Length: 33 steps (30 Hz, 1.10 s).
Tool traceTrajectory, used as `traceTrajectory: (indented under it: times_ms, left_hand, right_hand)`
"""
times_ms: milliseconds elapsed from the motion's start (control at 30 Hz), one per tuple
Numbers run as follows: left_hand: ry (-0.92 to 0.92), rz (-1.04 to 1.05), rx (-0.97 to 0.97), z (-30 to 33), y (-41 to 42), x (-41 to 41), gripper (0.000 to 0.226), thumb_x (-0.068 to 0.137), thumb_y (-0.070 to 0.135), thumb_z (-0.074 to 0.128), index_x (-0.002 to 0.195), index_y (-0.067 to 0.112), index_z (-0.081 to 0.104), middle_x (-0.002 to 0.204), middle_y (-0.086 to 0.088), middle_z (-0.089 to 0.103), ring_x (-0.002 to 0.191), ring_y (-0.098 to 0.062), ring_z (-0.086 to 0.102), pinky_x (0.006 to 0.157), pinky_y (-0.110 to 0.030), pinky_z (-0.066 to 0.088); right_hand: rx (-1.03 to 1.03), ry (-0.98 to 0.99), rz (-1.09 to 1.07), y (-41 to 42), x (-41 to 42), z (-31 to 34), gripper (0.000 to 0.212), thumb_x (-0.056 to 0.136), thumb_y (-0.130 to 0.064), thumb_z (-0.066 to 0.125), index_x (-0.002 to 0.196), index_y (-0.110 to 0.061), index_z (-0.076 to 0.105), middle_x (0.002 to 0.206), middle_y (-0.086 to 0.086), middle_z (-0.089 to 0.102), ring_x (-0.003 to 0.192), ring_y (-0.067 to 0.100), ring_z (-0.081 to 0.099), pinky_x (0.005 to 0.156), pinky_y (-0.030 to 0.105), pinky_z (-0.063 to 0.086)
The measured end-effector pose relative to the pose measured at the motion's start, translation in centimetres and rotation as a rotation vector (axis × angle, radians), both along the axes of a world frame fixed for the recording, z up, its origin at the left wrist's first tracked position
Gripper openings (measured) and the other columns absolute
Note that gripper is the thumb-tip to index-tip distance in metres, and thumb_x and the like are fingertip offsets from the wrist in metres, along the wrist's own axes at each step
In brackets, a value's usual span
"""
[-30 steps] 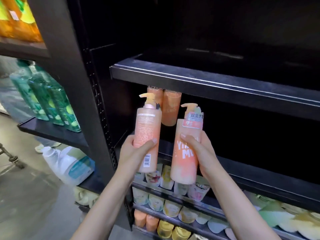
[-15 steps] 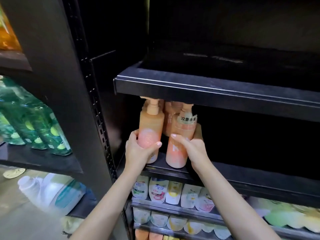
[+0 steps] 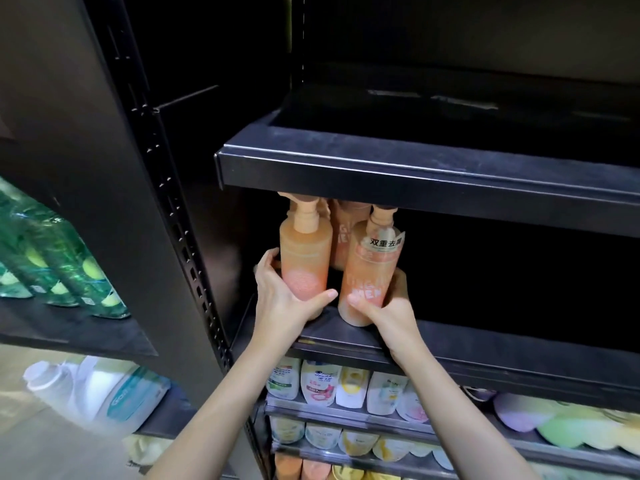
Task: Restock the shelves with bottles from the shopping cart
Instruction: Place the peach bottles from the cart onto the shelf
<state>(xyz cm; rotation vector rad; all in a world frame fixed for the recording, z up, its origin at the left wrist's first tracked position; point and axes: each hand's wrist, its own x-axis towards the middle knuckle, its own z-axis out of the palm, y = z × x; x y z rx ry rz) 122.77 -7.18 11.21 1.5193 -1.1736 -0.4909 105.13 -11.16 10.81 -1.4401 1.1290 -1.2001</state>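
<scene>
**Two orange bottles down on the middle shelf**

Big black shelving unit (image 3: 429,174) fills the view, and the camera sits closer and higher than half a second ago; a second back both bottles were out in the open air in front of the rack, and now they stand in under the upper shelf lip. The middle shelf (image 3: 519,344) carries them at its left end, close to the front edge, with more orange bottles (image 3: 341,233) packed right behind.

Off to the left, green bottles (image 3: 59,268) line a neighbouring shelf, a white jug (image 3: 86,389) below them. Lower racks show rows of small pouches (image 3: 318,382) under the hands.

Now the bottles: the left pump bottle (image 3: 304,258) stands upright, pump head tucked beneath the shelf above. The right pump bottle (image 3: 372,275) stands just beside it, tilted slightly, white collar tag facing out.

And the grip: the left hand (image 3: 287,299) wraps the base of the left bottle, thumb across the front, fingers round the far side. The right hand (image 3: 388,306) clasps the lower body of the right bottle, thumb on the front label. Both grips narrow, full of bottle.
</scene>
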Motion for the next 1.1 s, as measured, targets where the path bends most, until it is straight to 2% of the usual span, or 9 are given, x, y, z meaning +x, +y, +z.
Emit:
traceTrajectory:
  times_ms: [100,233,333,500,700,800,933,1033,1100]
  left_hand:
    - [0.014,0.061,-0.01,-0.2,-0.1,-0.3,0.096,0.056,0.044,0.086,0.13,0.033,0.026,0.129,0.006,0.04,0.116,-0.011,0.048,0.093,-0.027,0.043]
    - [0.126,-0.048,-0.027,-0.7,0.9,0.3,0.077,0.064,0.047,0.075,0.121,0.044,0.024,0.12,0.022,0.046,0.107,0.012,0.05,0.08,-0.007,0.04]
    - [0.157,-0.142,0.003,-1.1,1.5,0.8,0.071,0.067,0.053,0.064,0.125,0.038,0.025,0.124,0.015,0.049,0.109,0.01,0.052,0.085,-0.011,0.044]
    - [0.106,-0.075,0.025,-1.4,1.2,0.6,0.091,0.058,0.05,0.08,0.129,0.041,0.023,0.133,0.007,0.036,0.123,-0.01,0.045,0.099,-0.03,0.043]
    - [0.175,-0.101,0.014,-1.9,1.7,1.2,0.071,0.069,0.036,0.07,0.125,0.043,0.027,0.121,0.02,0.05,0.106,0.011,0.053,0.084,-0.017,0.042]
    - [0.159,-0.154,0.045,-2.1,1.7,1.4,0.075,0.071,0.04,0.069,0.131,0.04,0.025,0.125,0.013,0.047,0.112,0.007,0.05,0.091,-0.022,0.044]
    - [0.06,-0.064,0.037,-1.9,1.5,0.9,0.094,0.058,0.054,0.078,0.135,0.034,0.026,0.13,0.013,0.034,0.121,-0.001,0.042,0.093,-0.019,0.04]
    - [0.092,-0.035,0.02,-1.9,1.4,1.1,0.09,0.059,0.043,0.083,0.13,0.041,0.028,0.126,0.012,0.048,0.114,-0.002,0.052,0.091,-0.026,0.045]
    - [0.109,-0.039,0.024,-1.8,1.6,1.1,0.085,0.06,0.041,0.081,0.126,0.046,0.027,0.121,0.019,0.051,0.106,0.008,0.053,0.084,-0.017,0.044]
  right_hand:
    - [0.039,0.01,0.015,-0.5,-0.3,-0.8,0.08,0.055,-0.037,0.084,0.123,-0.022,0.044,0.114,-0.002,0.065,0.097,-0.001,0.065,0.076,0.012,0.05]
    - [0.055,-0.004,0.006,-0.9,-0.3,-1.3,0.083,0.048,-0.047,0.084,0.12,-0.025,0.048,0.109,-0.005,0.068,0.095,0.001,0.066,0.075,0.016,0.051]
    - [0.043,-0.014,0.004,-0.9,-0.3,-1.5,0.081,0.05,-0.044,0.084,0.12,-0.023,0.047,0.108,-0.004,0.068,0.094,0.001,0.067,0.073,0.013,0.051]
    - [0.034,-0.028,0.012,-1.0,-0.2,-1.8,0.076,0.056,-0.028,0.083,0.122,-0.019,0.047,0.11,-0.001,0.067,0.094,0.002,0.067,0.074,0.015,0.051]
    - [0.037,-0.055,0.026,-1.0,-0.2,-1.7,0.07,0.056,-0.025,0.083,0.117,-0.026,0.047,0.108,-0.004,0.067,0.092,-0.001,0.067,0.071,0.012,0.051]
    - [0.034,-0.064,0.031,-0.9,-0.2,-1.8,0.071,0.056,-0.026,0.083,0.117,-0.026,0.047,0.108,-0.005,0.067,0.093,0.0,0.067,0.072,0.013,0.052]
    - [0.032,-0.077,0.043,-0.9,-0.2,-1.9,0.07,0.056,-0.029,0.083,0.117,-0.027,0.049,0.109,-0.004,0.068,0.099,0.006,0.067,0.077,0.019,0.053]
    - [0.036,-0.076,0.053,-0.9,-0.2,-1.9,0.074,0.056,-0.036,0.083,0.121,-0.026,0.05,0.11,-0.005,0.069,0.103,0.008,0.067,0.083,0.023,0.054]
    - [0.037,-0.058,0.054,-1.0,-0.3,-1.9,0.069,0.06,-0.033,0.082,0.121,-0.025,0.053,0.109,-0.006,0.071,0.102,0.008,0.067,0.086,0.026,0.054]
